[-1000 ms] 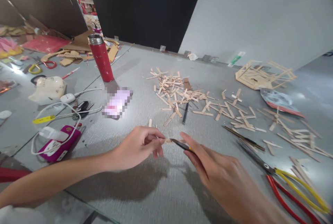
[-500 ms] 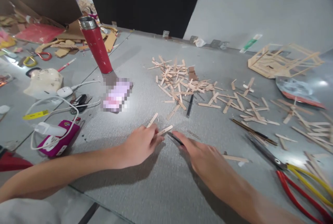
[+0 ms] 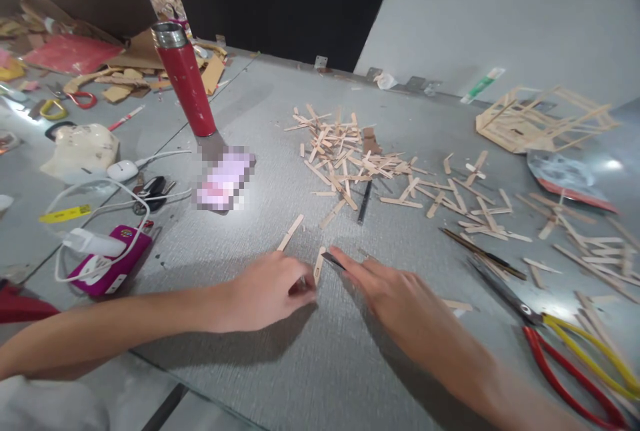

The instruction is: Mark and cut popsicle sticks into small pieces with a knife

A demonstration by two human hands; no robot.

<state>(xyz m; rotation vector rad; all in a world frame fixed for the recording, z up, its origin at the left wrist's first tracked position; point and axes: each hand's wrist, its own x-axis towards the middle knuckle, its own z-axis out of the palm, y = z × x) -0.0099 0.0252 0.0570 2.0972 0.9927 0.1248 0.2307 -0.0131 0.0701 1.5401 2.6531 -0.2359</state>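
Observation:
Between the fingertips of my left hand (image 3: 275,291) is the lower end of a short wooden stick (image 3: 319,264), which has a small slot in it. My right hand (image 3: 385,301) grips a dark craft knife (image 3: 334,261), its tip touching or very close to the stick's upper part. Just beyond my left hand, another wooden stick (image 3: 291,232) lies on the grey table (image 3: 280,377). Past both hands spreads a heap of cut wooden sticks (image 3: 345,151), with a dark blade-like strip (image 3: 365,203) at its near edge.
To the left are a pixelated phone (image 3: 226,179), a red flask (image 3: 185,81), keys (image 3: 153,194) and a purple power adapter (image 3: 113,264) with white cables. On the right lie large scissors (image 3: 530,314), a dark pen-like tool (image 3: 485,254) and a stick-built frame (image 3: 540,121).
The slotted stick has turned from slanting to nearly upright in view, its near end swinging toward me. My left fingers have shifted lower along with it. The knife stays in my right hand.

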